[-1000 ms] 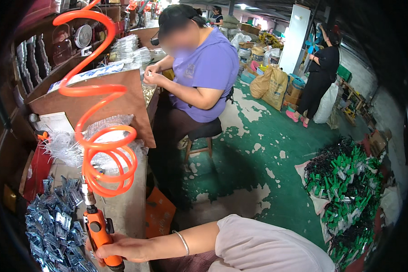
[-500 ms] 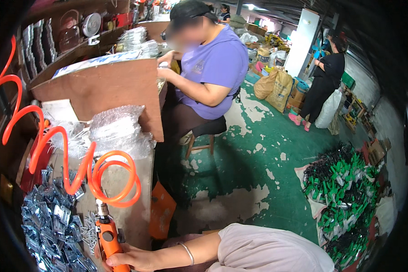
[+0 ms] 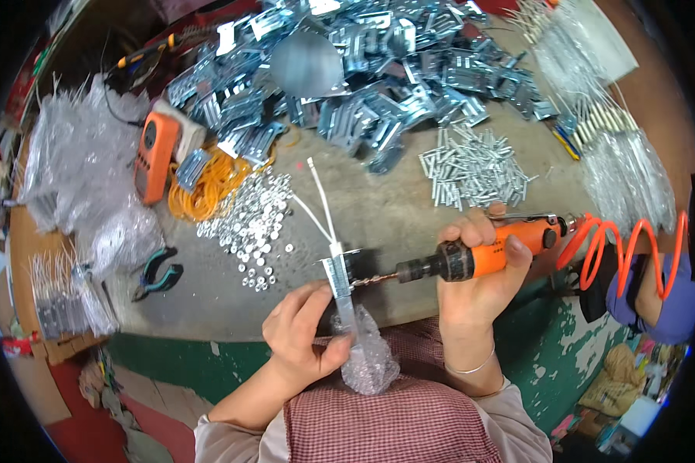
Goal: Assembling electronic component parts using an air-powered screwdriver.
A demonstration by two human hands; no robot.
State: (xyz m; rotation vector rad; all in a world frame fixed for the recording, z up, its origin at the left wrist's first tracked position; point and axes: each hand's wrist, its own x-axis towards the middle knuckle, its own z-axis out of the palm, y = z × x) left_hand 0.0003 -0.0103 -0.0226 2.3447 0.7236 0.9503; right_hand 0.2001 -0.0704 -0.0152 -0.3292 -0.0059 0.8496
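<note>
My left hand (image 3: 297,328) grips a slim metal part (image 3: 347,312) with white wires (image 3: 322,199) at its far end and bubble wrap (image 3: 369,363) around its near end. A small metal bracket (image 3: 337,276) sits across it. In my right hand (image 3: 475,282) is an orange air drill (image 3: 493,253), its fingers wrapped round the body. The drill's bit (image 3: 376,279) points left, with its tip at the bracket's side; whether it goes in, I cannot tell. A coiled orange hose (image 3: 618,247) runs from the drill's back end.
Beyond my hands lie a heap of metal brackets (image 3: 347,85), a pile of screws (image 3: 475,168) and scattered nuts (image 3: 255,220). Rubber bands (image 3: 208,185), an orange meter-like box (image 3: 157,158) and pliers (image 3: 158,274) are leftward. Wrapped wired parts (image 3: 93,170) lie at the left, others (image 3: 625,170) at the right.
The view has swung from the room and a co-worker to the bench. My right hand still holds the drill, now with its bit at the bracket; my left hand has come into view.
</note>
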